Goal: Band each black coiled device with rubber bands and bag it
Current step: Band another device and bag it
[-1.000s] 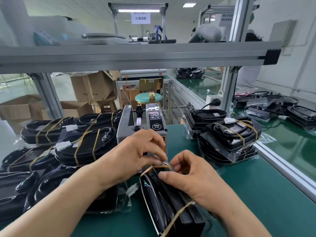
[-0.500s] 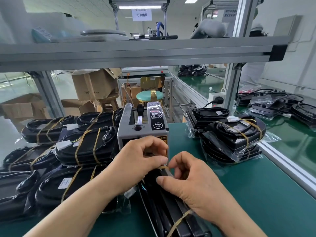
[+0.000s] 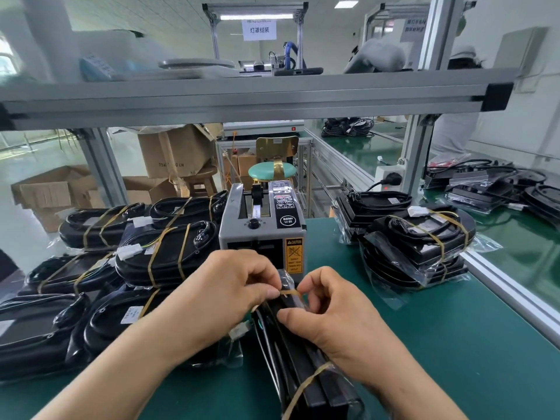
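Just before the tape dispenser point(image 3: 262, 234), my left hand point(image 3: 230, 286) and right hand point(image 3: 330, 310), fingers curled, pinch a rubber band point(image 3: 290, 292) over the black device point(image 3: 300, 359).

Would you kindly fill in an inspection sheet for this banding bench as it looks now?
Surface: green mat.
Job's things: black device stands on edge, first rubber band round its near end; banded devices piled left; bagged stack right.
Clutter: grey tape dispenser behind the hands.
Grippers: left hand and right hand both pinch a second rubber band at the device's far end.
Cables: plug in the white socket by the post.
Surroundings: cardboard boxes, green stool, aluminium frame overhead.
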Demonstrator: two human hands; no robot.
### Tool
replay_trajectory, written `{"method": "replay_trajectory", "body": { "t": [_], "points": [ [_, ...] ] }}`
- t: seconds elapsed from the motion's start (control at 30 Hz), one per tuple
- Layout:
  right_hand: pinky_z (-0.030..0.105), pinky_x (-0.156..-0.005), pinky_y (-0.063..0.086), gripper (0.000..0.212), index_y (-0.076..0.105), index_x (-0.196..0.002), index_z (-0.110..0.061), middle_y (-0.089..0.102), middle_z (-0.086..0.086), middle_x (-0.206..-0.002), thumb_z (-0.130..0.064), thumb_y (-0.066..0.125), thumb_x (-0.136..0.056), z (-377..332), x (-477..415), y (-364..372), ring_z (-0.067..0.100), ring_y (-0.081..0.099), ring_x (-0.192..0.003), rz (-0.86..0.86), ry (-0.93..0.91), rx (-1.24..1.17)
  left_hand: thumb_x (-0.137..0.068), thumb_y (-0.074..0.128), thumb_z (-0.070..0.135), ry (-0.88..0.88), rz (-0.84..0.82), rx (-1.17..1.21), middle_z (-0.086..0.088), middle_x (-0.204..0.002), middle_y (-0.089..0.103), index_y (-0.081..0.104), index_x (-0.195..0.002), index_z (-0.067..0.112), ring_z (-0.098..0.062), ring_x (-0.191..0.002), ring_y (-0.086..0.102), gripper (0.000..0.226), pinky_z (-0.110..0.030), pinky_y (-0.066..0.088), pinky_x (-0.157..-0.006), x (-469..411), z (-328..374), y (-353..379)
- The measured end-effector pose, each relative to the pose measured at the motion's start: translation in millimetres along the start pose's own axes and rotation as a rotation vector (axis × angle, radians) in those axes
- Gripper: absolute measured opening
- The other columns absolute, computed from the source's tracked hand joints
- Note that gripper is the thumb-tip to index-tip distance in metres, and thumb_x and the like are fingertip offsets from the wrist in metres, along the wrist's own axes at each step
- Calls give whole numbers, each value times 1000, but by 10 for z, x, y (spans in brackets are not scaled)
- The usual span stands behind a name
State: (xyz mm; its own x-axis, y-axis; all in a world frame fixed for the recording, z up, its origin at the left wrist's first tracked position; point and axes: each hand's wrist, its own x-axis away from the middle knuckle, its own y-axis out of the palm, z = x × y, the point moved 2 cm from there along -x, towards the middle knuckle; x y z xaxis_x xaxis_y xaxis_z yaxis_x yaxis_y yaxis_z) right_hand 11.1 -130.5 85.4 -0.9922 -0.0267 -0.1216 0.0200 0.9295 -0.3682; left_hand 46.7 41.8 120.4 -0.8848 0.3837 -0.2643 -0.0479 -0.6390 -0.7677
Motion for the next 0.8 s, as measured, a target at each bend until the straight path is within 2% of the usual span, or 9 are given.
{"method": "replay_trajectory", "body": {
  "t": [0.07, 0.13, 0.2, 0.3, 0.43, 0.53, 0.63, 0.7, 0.8],
  "points": [
    [15, -50, 36, 34, 54, -89, -27, 45, -12, -65, -35, 80, -69, -4, -2, 16, 2, 39, -54, 0, -5, -3, -87, 71, 23, 46, -9, -125, 25, -82, 62, 65, -76, 31, 5, -70, 56, 15, -9, 40, -61, -26, 46, 1],
    [14, -49, 36, 40, 50, -93, -28, 44, -12, -65, -34, 81, -69, -13, 3, 39, 1, 37, -51, 2, -14, -5, -86, 67, 21, 57, 21, -213, 15, -74, 60, 60, -74, 30, 3, -66, 53, 17, -13, 37, -57, -61, 70, 21],
    [13, -50, 37, 44, 46, -94, -31, 45, -11, -66, -35, 80, -67, -19, 9, 52, 0, 39, -51, 14, -35, 18, -84, 66, 20, 23, 57, -224, 12, -70, 58, 58, -73, 28, -1, -63, 52, 16, -15, 35, -55, -98, 74, 44],
    [13, -52, 38, 40, 47, -92, -34, 47, -15, -62, -36, 79, -68, -18, 10, 22, 0, 41, -51, 29, -50, 31, -84, 68, 19, 1, 83, -195, 11, -69, 60, 61, -74, 27, -3, -63, 53, 14, -18, 40, -57, -123, 70, 86],
    [11, -48, 36, 27, 55, -88, -32, 45, -20, -54, -33, 78, -74, 27, 22, -38, 0, 40, -50, 60, -43, -9, -85, 73, 25, -46, 120, 18, 16, -77, 68, 70, -78, 34, 1, -68, 60, 12, -9, 43, -60, -74, 20, 81],
    [12, -49, 36, 23, 56, -85, -26, 45, -13, -60, -36, 76, -78, 72, 24, -103, 1, 39, -50, 125, -3, -27, -86, 70, 26, -214, 327, 268, 14, -71, 70, 73, -78, 38, 3, -58, 59, 15, -11, 45, -56, -12, -139, 32],
    [8, -53, 38, 26, 55, -82, -19, 50, -10, -64, -41, 69, -85, 93, 16, -139, -2, 43, -51, 129, 40, 4, -90, 69, 18, -453, 395, 531, 6, -61, 68, 76, -72, 25, 1, -49, 55, 20, -13, 45, -47, 19, -316, 107],
    [7, -54, 38, 28, 53, -79, -17, 49, -12, -60, -40, 65, -89, 85, 18, -122, -4, 44, -51, 119, 42, 19, -89, 70, 16, -529, 395, 593, 5, -58, 66, 75, -68, 17, -1, -46, 52, 21, -14, 44, -45, -10, -365, 198],
    [8, -51, 37, 27, 51, -79, -15, 45, -15, -53, -36, 64, -91, 81, 23, -98, -2, 42, -49, 124, 45, 2, -88, 71, 17, -611, 443, 654, 4, -56, 67, 74, -68, 14, -1, -41, 51, 20, -14, 41, -41, -112, -370, 307]
  ]
}}
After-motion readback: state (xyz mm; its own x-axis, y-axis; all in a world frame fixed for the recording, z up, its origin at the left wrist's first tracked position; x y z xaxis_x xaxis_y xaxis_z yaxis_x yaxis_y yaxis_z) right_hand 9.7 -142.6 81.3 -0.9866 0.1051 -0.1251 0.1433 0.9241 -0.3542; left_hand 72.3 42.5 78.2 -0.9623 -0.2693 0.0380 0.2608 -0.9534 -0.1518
